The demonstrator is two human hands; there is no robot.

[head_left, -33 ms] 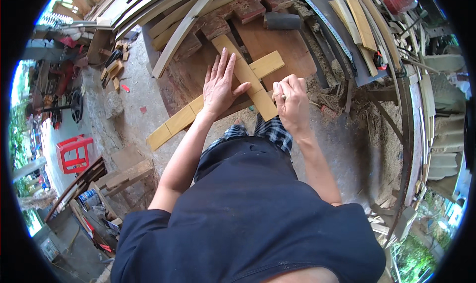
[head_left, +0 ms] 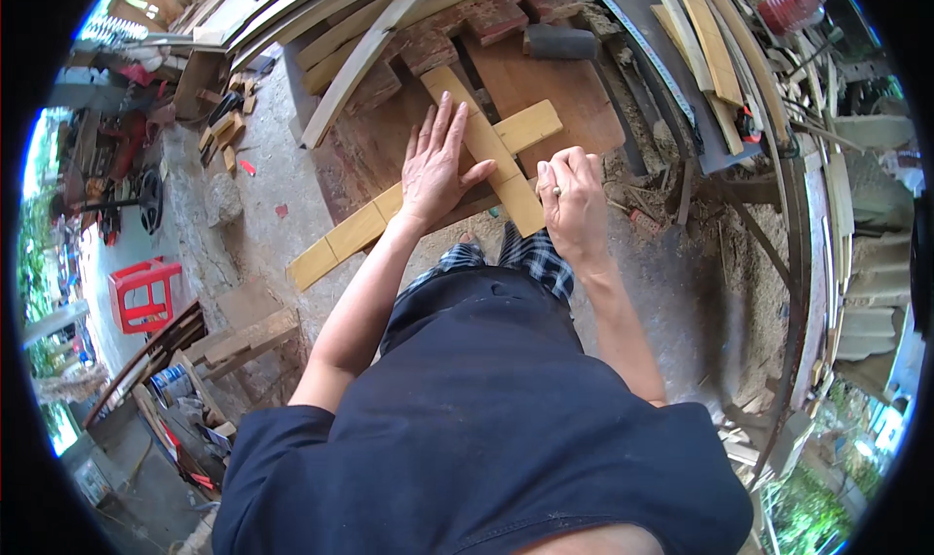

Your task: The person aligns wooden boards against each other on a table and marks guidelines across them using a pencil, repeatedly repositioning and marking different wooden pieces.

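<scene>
Two pale yellow boards form a cross, the shorter (head_left: 510, 182) over the longer (head_left: 355, 229), both with lines across them, on a worn reddish-brown wooden surface (head_left: 527, 75). My left hand (head_left: 438, 166) lies spread, fingers straightened, over the junction, its thumb reaching onto the upper board. My right hand (head_left: 572, 200) is closed at the right edge of that board near its lower end, thumb and fingers curled round something small that I cannot make out. The long board under my left hand is partly hidden.
Long planks (head_left: 360, 64) and a dark cylindrical block (head_left: 559, 42) lie beyond the boards. Stacked timber (head_left: 710, 39) and a metal edge run along the right. At left are wood offcuts (head_left: 224, 132) and a red plastic stool (head_left: 141, 297); sawdust covers the floor at right.
</scene>
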